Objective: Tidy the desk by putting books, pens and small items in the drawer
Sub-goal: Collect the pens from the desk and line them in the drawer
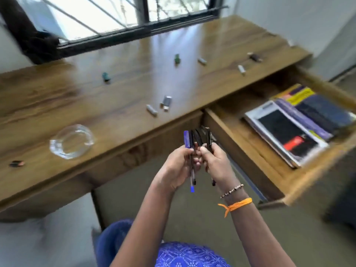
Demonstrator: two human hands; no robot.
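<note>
Pens (194, 151) bunched in both hands — drawer (240, 151) open beside, books (292, 128) inside.

Bright daylight from window (115, 16); glare on desk (134, 54); motion blur, wide-angle edge distortion.

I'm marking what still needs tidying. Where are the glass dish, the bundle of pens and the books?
glass dish (71, 141): head view, on its clear rim.
bundle of pens (198, 138): head view, on the dark caps.
books (289, 132): head view, on the top cover.
</note>
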